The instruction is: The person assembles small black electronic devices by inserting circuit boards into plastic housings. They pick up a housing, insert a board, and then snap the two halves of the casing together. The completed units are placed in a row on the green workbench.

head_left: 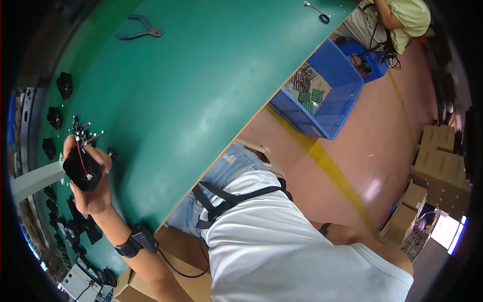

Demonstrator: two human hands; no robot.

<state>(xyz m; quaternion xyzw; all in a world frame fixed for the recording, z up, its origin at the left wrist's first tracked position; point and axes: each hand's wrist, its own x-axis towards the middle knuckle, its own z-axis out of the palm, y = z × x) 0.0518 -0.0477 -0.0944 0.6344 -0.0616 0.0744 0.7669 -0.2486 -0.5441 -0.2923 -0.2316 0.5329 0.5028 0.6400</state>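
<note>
My left hand [99,189] is raised above the green table at its left end, with the fingers wrapped round a black plastic housing [82,170]. A red wire and a small white connector show inside this housing. Just beyond the fingertips is a cluster of small black parts with red-and-black wires and white plugs [80,133]; whether the hand also holds them I cannot tell. Similar black housings [54,118] stand along the far left edge. My right arm [354,235] is bent at my side, and its hand is hidden behind my white shirt.
Blue-handled pliers [142,30] lie on the green tabletop [201,85]. A pale post [37,181] rises beside my left hand. Right of the table edge is a blue bin [347,90] holding green circuit boards. A seated person [392,20] is at upper right; cardboard boxes [437,156] stand far right.
</note>
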